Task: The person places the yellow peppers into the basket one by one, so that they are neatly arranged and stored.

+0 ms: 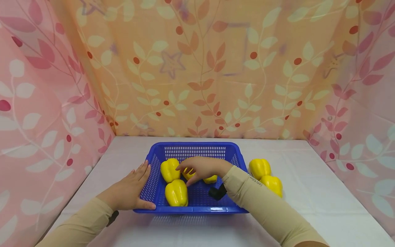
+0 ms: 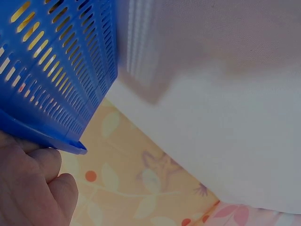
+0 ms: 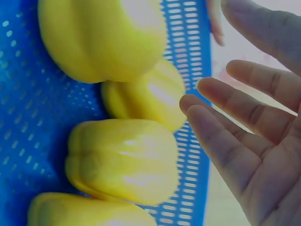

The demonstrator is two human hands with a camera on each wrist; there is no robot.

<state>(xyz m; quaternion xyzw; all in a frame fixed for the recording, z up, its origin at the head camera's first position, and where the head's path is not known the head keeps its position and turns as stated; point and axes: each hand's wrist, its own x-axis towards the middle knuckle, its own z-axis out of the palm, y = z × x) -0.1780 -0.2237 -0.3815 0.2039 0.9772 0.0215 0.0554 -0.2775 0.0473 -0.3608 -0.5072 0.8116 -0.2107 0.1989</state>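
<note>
Several yellow bell peppers lie in a blue plastic basket (image 1: 197, 209): one at its left back (image 1: 168, 170), one near the front rim (image 1: 177, 192), and others partly hidden beneath my right hand (image 1: 205, 168). That hand hovers over the basket with its fingers apart and holds nothing. In the right wrist view its spread fingers (image 3: 225, 136) stand beside a bell pepper (image 3: 124, 160). My left hand (image 1: 129, 187) rests along the basket's left rim, fingers extended and thumb at the front corner. From the left wrist, knuckles (image 2: 35, 179) show right against the rim.
Two more yellow bell peppers, a farther one (image 1: 260, 168) and a nearer one (image 1: 272, 185), sit on the white table (image 1: 314, 209) to the right of the basket, close to my right forearm. Patterned cloth (image 1: 197, 68) walls the table at the back and both sides.
</note>
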